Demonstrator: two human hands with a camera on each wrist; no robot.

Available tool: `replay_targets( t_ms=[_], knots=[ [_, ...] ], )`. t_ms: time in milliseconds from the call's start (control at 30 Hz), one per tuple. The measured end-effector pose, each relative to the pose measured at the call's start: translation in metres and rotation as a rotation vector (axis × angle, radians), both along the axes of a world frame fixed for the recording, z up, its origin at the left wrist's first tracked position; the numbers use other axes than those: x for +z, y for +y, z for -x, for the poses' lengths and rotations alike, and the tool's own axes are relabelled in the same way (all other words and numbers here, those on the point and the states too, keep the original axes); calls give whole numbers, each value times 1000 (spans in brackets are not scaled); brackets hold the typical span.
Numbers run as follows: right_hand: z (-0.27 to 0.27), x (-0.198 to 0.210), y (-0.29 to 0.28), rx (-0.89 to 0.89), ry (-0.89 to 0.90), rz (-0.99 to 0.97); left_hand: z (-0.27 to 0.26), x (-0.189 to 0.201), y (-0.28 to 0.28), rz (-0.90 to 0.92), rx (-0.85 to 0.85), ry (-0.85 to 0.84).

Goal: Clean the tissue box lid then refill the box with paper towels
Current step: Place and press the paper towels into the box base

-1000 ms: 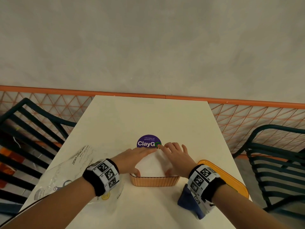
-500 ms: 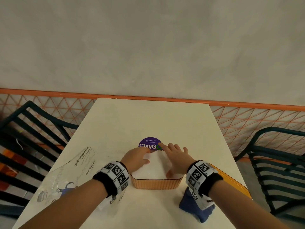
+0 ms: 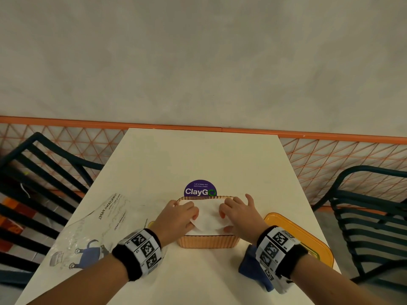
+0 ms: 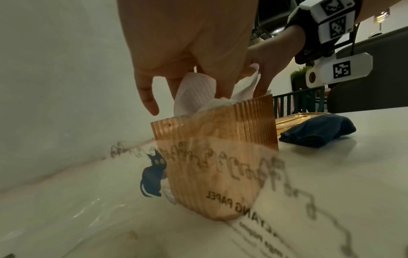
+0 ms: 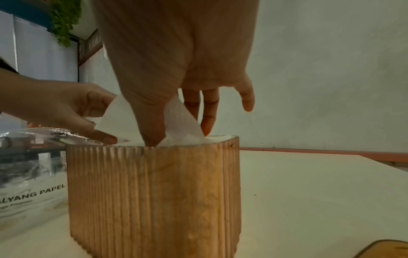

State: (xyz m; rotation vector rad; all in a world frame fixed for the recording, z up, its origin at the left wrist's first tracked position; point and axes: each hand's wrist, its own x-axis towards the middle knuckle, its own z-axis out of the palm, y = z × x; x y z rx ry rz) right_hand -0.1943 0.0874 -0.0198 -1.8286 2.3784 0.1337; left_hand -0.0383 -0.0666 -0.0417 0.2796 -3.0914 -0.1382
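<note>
Ideally, both hands, left hand (image 3: 181,216) and right hand (image 3: 236,213), fingers pinching the top paper towel (image 3: 208,215), lift it gently from the box (image 3: 208,242).

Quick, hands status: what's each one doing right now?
Left hand: fingers curled, pinching the top paper towel in the box.
Right hand: thumb and fingers pinching the same towel's raised fold.

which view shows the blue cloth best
The left wrist view: the blue cloth lies whole and unblocked on the table, beside the yellow lid. The head view shows only part of it, behind the right wrist. The right wrist view does not show it.
</note>
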Motion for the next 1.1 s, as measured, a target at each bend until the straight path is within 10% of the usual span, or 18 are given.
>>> replay_targets(
  t_ms=[333, 700, 1100],
  knots=[
    [7, -2, 15, -24, -43, 195, 3, 3, 3, -16, 43, 121],
    [18, -12, 6, -263, -313, 34, 7, -3, -4, -563, 382, 25],
    [16, -21, -8, -376, -187, 98, 9, -7, 16, 60, 363, -5]
  ],
)
